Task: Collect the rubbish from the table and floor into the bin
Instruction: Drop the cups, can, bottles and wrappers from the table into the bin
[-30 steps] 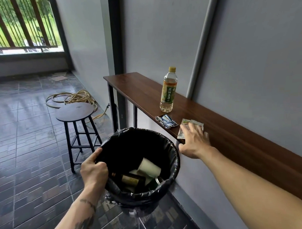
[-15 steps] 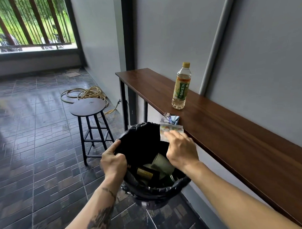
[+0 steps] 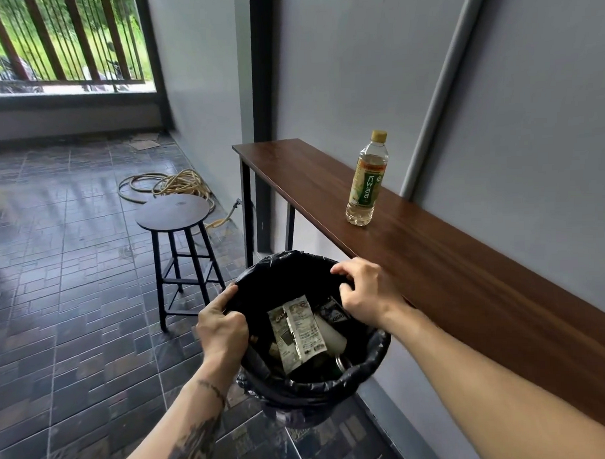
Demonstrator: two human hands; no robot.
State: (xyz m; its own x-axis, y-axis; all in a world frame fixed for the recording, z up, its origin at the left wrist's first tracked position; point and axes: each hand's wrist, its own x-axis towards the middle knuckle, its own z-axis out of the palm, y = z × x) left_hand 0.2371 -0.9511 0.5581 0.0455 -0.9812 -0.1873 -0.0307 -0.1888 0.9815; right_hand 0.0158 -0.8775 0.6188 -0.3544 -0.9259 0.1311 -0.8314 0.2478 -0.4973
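Observation:
A bin lined with a black bag [image 3: 310, 388] stands on the floor beside the wooden table [image 3: 450, 268]. My left hand [image 3: 222, 330] grips the bag's rim on the left side. My right hand [image 3: 366, 292] hovers over the bin's right edge with its fingers curled and nothing in them. Inside the bin lie pale wrappers [image 3: 297, 327], a dark packet [image 3: 333, 312] and a white cup [image 3: 330, 338]. A clear plastic bottle with a green label and yellow cap [image 3: 366, 182] stands upright on the table near the wall.
A round dark stool [image 3: 173, 211] stands left of the bin. A coiled yellowish hose [image 3: 176, 182] lies on the tiled floor behind it. A flat piece of cardboard [image 3: 145, 143] lies near the far window. A grey pipe [image 3: 440, 87] runs up the wall.
My right hand swept the wrappers off the table edge into the bin and let them go. The wrappers now lie inside. My left hand kept hold of the bag rim.

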